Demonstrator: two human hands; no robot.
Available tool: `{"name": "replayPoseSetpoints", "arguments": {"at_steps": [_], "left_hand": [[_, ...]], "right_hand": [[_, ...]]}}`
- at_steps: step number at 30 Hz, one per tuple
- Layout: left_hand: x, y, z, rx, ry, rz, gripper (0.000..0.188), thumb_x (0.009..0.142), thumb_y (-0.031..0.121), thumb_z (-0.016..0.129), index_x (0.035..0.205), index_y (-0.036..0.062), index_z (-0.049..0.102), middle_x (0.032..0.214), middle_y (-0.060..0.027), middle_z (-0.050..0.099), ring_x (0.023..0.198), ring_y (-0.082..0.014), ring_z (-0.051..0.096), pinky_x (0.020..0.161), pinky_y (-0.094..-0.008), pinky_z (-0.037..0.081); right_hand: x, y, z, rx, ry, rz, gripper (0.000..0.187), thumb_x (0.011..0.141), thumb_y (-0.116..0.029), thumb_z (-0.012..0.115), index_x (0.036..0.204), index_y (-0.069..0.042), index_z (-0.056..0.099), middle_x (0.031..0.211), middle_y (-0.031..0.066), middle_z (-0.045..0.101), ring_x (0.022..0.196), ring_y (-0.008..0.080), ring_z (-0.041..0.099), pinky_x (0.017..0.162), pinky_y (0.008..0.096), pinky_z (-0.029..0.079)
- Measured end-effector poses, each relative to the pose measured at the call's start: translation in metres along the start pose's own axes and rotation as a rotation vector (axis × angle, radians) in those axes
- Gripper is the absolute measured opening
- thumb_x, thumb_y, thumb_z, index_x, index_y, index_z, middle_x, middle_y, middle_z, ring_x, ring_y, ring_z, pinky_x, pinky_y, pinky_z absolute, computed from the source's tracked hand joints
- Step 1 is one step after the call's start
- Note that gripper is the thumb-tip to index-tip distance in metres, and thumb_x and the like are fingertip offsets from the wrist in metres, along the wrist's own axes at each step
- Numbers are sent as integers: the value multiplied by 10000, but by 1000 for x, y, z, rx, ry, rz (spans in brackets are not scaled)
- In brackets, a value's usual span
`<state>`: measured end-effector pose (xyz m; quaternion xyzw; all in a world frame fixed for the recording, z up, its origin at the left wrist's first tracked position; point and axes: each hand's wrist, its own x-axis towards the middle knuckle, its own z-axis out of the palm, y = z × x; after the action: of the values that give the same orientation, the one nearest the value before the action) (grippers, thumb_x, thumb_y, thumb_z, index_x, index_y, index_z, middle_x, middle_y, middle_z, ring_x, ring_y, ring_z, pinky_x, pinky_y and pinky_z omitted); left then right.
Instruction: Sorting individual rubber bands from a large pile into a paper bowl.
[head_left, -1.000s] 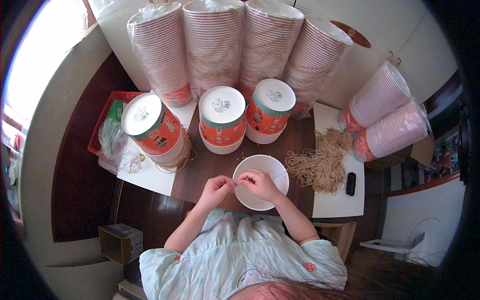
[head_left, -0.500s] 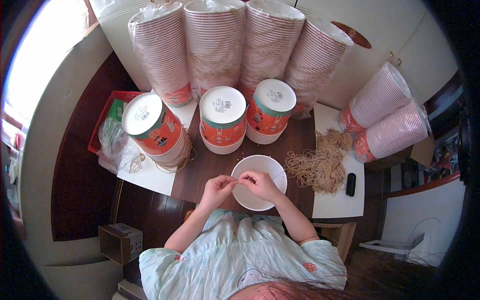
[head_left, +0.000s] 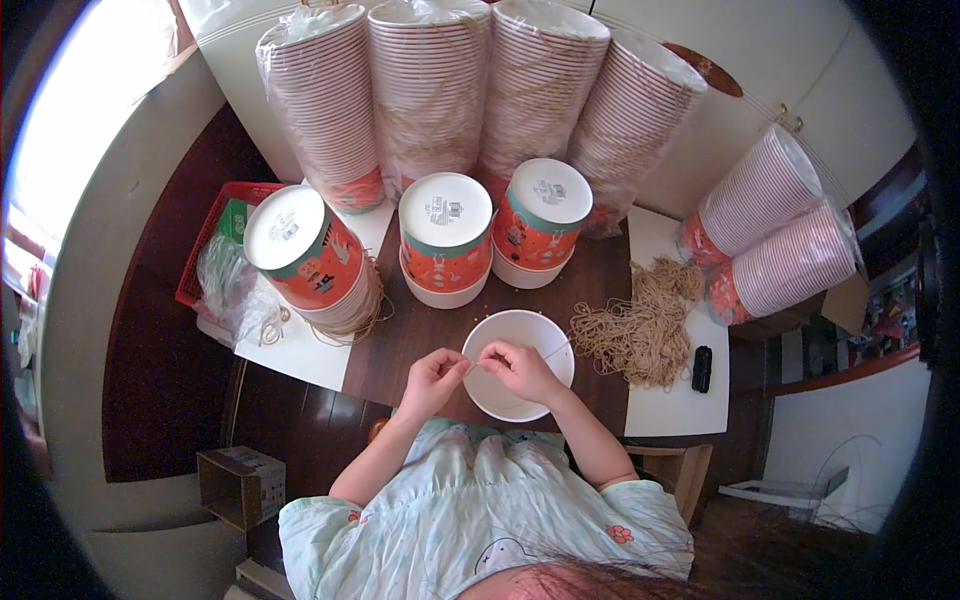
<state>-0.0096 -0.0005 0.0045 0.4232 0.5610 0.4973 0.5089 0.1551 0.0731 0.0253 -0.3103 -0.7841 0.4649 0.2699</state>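
Observation:
Over a white paper bucket (head_left: 528,328) at the table's near edge, my two hands meet with fingertips pinched. Between them runs a short bit of thin tan string (head_left: 472,367). My left hand (head_left: 434,380) pinches it at the bucket's left rim, and my right hand (head_left: 519,372) grips it just above the opening. A strand of string shows at the bucket's right side. To the right lies a tangled heap of tan string (head_left: 640,325). Fingers hide the exact spot where the string is held.
Upside-down orange printed buckets (head_left: 438,265) stand on the table ahead. Tall plastic-wrapped bucket stacks (head_left: 430,95) line the back, with more wrapped stacks (head_left: 765,195) at right. A red basket (head_left: 190,270) sits at left; a small black object (head_left: 702,369) lies right of the string heap.
My fingertips have drawn slightly apart, and a little of the string now shows between them. All else is as it was.

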Motion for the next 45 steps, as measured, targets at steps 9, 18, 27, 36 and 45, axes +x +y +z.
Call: {"name": "replayPoseSetpoints", "arguments": {"at_steps": [9,18,27,36,45], "left_hand": [[-3,6,-2,7,-91,-11,82,820,47,540,870,-15,556,757,-31,591,704,-77,545,635,-214,438],[0,4,-2,135,-71,63,70,807,39,527,833,-19,558,723,-14,567,654,-60,504,594,-190,408],[-1,4,3,161,34,92,111,785,106,601,834,7,608,531,41,435,492,-17,372,440,-198,313],[-1,3,3,158,44,51,93,818,73,580,846,-14,598,638,29,544,569,-18,444,489,-170,350],[-1,-1,-1,120,-2,30,85,828,77,570,830,-4,596,685,22,557,618,-26,456,536,-176,371]], "right_hand": [[2,-14,-5,-6,-46,72,91,805,-105,549,821,-15,551,745,112,597,707,244,594,626,329,452],[1,-16,-4,-72,-41,-24,73,797,-103,555,819,-34,550,768,113,590,726,263,588,639,344,454],[0,-13,-3,-59,-35,1,96,781,-119,585,822,-35,569,755,105,588,687,228,593,609,326,461],[1,-10,-1,-98,-13,-24,75,766,-94,583,793,-34,548,752,110,582,710,271,581,614,351,451],[-1,-7,1,-47,33,-103,42,735,-6,547,764,-24,522,698,93,549,634,222,550,568,303,421]]}}
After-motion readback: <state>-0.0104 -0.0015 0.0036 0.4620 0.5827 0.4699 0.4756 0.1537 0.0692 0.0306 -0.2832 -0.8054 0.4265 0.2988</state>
